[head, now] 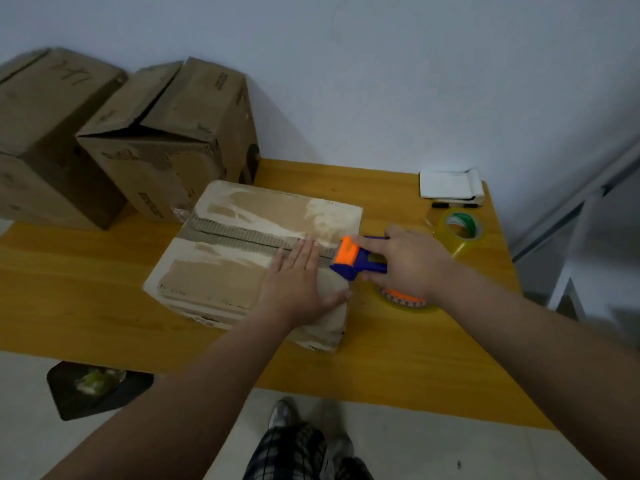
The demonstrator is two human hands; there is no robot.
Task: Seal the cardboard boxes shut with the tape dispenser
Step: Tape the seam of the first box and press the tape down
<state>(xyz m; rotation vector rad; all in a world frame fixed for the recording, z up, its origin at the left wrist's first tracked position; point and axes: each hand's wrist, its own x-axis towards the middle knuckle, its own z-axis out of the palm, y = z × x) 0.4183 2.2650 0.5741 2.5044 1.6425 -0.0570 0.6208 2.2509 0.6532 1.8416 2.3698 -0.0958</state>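
Head view: a flat cardboard box [249, 251] lies in the middle of the yellow wooden table [104, 289]. Its top flaps meet in a seam that runs from ten o'clock toward four o'clock.

The left forearm comes in from seven o'clock. The left hand [298, 275] lies palm down on the box top at the seam's near end. Its fingers are straight and together, pointing to one o'clock, and the thumb is spread toward three o'clock over the box's right edge.

The right arm reaches in from four o'clock. The right hand [408, 265] has its fingers curled around the blue handle of the tape dispenser [356, 258], with the forefinger stretched along the top. The dispenser's orange head touches the box at three o'clock, just beside the left fingertips, and its clear roll shows under the wrist.

A spare tape roll [460, 230] stands at two o'clock from the box. A white notepad [450, 185] and a black marker [453, 205] lie beyond it. Two taller boxes [166, 140] stand at ten o'clock against the wall.
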